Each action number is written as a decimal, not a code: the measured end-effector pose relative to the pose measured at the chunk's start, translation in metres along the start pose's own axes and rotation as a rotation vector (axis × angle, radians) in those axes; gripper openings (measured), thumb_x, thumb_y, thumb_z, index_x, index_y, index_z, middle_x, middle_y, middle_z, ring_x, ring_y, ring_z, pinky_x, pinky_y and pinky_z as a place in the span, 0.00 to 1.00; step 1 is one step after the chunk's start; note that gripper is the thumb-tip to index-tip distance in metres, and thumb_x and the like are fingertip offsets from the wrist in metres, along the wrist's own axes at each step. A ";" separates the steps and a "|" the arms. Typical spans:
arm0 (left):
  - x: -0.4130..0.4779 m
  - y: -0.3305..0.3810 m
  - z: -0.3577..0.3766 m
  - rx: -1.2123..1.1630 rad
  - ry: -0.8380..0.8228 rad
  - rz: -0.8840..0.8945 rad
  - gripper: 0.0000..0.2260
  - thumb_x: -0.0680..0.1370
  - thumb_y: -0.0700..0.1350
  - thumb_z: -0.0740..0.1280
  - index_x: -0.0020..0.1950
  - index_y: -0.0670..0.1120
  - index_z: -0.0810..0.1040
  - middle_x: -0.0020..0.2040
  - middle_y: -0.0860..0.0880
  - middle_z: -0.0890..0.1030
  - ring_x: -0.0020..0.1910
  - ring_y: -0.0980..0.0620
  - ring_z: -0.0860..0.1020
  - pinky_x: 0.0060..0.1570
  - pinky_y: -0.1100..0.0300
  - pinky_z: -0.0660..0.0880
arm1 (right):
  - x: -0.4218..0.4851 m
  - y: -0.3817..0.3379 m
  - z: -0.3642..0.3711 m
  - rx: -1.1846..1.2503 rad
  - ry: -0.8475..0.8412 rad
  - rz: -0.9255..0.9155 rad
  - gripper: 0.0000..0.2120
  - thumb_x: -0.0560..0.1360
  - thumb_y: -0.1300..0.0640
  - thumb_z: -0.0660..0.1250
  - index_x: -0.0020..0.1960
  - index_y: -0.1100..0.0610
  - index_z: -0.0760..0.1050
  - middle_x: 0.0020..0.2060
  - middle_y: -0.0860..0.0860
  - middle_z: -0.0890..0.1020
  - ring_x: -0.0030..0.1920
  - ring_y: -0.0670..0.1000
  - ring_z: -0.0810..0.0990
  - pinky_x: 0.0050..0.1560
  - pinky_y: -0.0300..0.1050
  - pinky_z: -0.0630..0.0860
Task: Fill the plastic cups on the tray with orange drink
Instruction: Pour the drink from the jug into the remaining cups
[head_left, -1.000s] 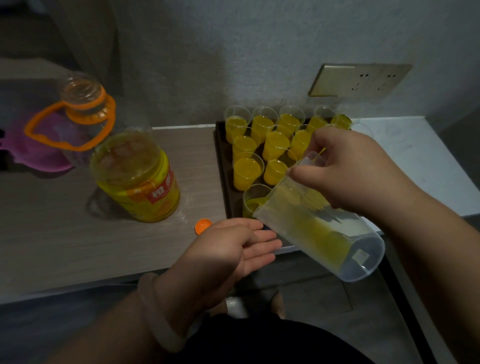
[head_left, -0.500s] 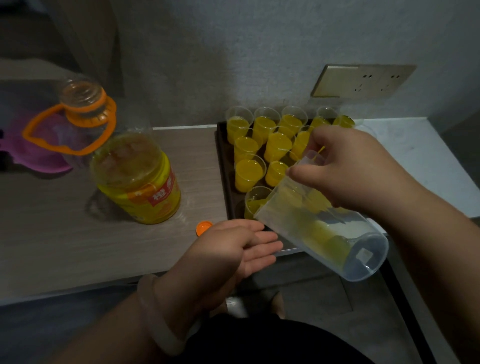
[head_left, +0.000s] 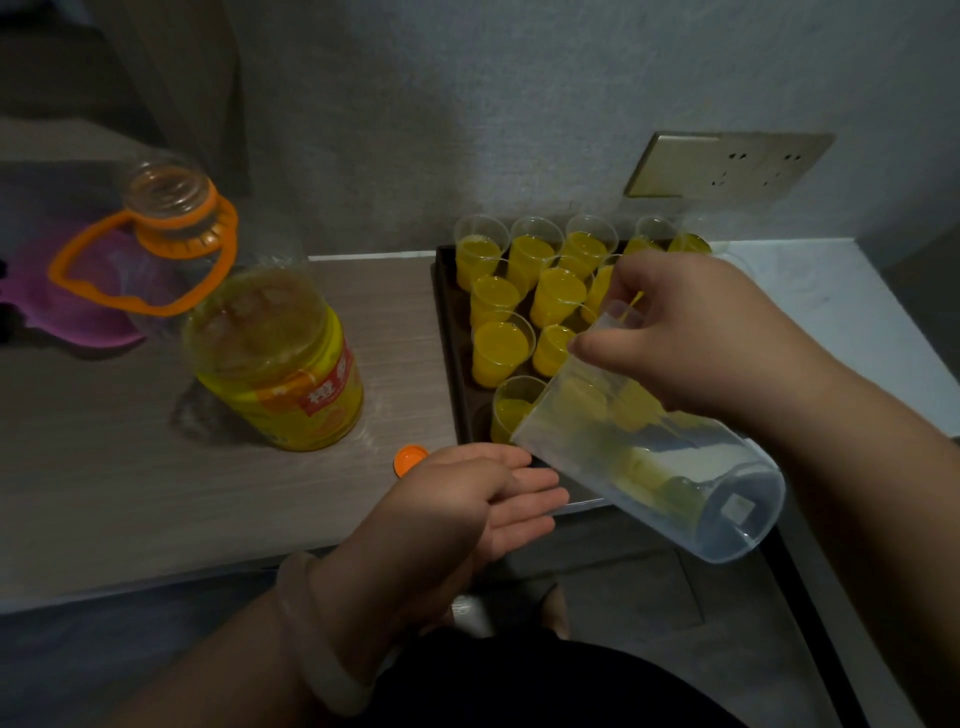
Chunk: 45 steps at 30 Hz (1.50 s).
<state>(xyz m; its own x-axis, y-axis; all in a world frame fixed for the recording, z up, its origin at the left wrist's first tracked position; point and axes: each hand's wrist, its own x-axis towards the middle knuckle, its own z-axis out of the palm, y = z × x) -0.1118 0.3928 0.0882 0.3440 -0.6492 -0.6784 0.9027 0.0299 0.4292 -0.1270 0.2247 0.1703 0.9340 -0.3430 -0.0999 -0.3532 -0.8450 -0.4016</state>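
**Jug tipped over the nearest cup on the tray**

Right of centre, the right hand (head_left: 691, 332) grasps a clear plastic jug (head_left: 649, 457) at its rim, thumb and fingers curled round the upper edge. The jug is tilted steeply. Its mouth points up and left toward the nearest cup (head_left: 511, 405) and its base points toward the lower right of the frame. Only thin streaks of orange drink show inside the jug.

The nearest cup stands at the front left of the dark tray (head_left: 448, 322) and is partly full. The other plastic cups (head_left: 558, 296) stand in rows behind it, toward the upper middle of the frame. Those in view hold orange drink well up their sides (the right hand hides several).

The left hand (head_left: 467, 499) is released at lower centre, fingers straight and together, holding nothing. It is just beside the tray's near left corner; whether it touches the tray cannot be told. A pale bracelet (head_left: 317, 634) sits on that wrist.

On the wooden table (head_left: 156, 493) to the left stands an uncapped large bottle (head_left: 270, 358) with an orange carry handle, holding drink in its lower part. A small orange cap (head_left: 409, 458) lies between the bottle and the left hand. A purple object (head_left: 78, 306) lies at the far left, too dim to identify. A socket plate (head_left: 727, 163) is on the wall at upper right.
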 end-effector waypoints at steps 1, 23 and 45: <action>0.000 0.000 0.000 -0.003 -0.002 0.002 0.13 0.78 0.28 0.52 0.56 0.35 0.73 0.53 0.33 0.81 0.50 0.38 0.82 0.43 0.53 0.81 | 0.001 -0.001 0.000 -0.004 -0.003 0.000 0.11 0.70 0.48 0.71 0.43 0.53 0.72 0.36 0.49 0.77 0.29 0.47 0.74 0.33 0.44 0.75; -0.003 0.005 0.000 -0.019 -0.011 -0.027 0.15 0.78 0.27 0.52 0.61 0.35 0.70 0.56 0.31 0.79 0.54 0.35 0.80 0.48 0.49 0.77 | 0.012 -0.017 0.001 -0.067 -0.042 -0.008 0.10 0.70 0.49 0.71 0.42 0.54 0.73 0.34 0.50 0.77 0.30 0.48 0.75 0.31 0.44 0.74; -0.006 0.008 -0.007 -0.032 -0.030 -0.015 0.15 0.78 0.27 0.53 0.63 0.34 0.70 0.54 0.32 0.80 0.51 0.37 0.81 0.43 0.52 0.80 | 0.009 -0.015 0.002 -0.072 0.005 0.001 0.11 0.71 0.48 0.70 0.43 0.54 0.73 0.37 0.50 0.77 0.30 0.47 0.73 0.29 0.42 0.70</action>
<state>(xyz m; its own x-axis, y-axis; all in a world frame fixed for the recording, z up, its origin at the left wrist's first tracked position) -0.1045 0.4018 0.0914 0.3226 -0.6722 -0.6664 0.9159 0.0441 0.3990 -0.1132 0.2348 0.1738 0.9334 -0.3458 -0.0960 -0.3574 -0.8717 -0.3353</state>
